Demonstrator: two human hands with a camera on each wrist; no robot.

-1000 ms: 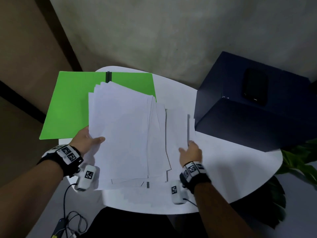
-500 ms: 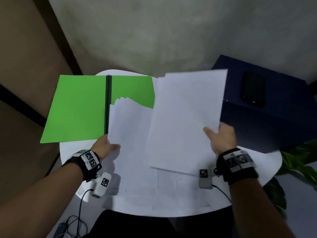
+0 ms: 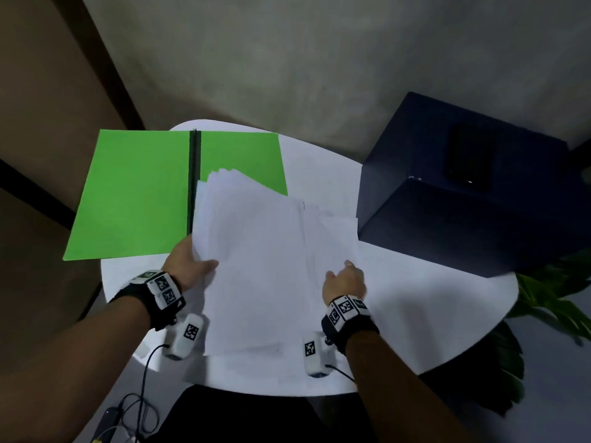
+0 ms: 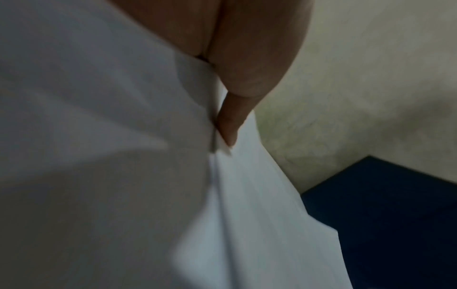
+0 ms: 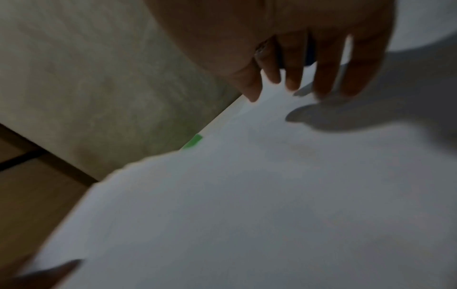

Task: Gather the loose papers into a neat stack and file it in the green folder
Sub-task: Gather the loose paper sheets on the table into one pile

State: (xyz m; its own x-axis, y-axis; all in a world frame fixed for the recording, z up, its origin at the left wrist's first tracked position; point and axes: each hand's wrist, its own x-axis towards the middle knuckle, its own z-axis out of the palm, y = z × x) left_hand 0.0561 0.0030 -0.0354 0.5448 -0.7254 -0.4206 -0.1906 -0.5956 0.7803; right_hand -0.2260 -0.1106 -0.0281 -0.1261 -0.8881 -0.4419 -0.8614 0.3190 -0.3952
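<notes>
The green folder (image 3: 137,193) lies open on the white round table (image 3: 431,298), its black spine up the middle. A fanned pile of white papers (image 3: 256,257) overlaps the folder's right half. My left hand (image 3: 188,263) grips the pile's left edge, with the thumb (image 4: 230,121) on top of the sheets (image 4: 259,215). My right hand (image 3: 345,279) hovers at the pile's right side; its fingers (image 5: 291,78) are straight above the paper (image 5: 247,195) and hold nothing. A sliver of the folder (image 5: 193,141) peeks past the sheets.
A large dark blue box (image 3: 463,203) stands on the table's right side, close to the papers, with a black phone (image 3: 470,161) on top. Green plant leaves (image 3: 550,289) reach in at the right. Cables (image 3: 134,410) hang below the table's near edge.
Half a second ago my right hand held a sheet raised above the table. That sheet now lies on the pile, and the right hand has let go and dropped lower.
</notes>
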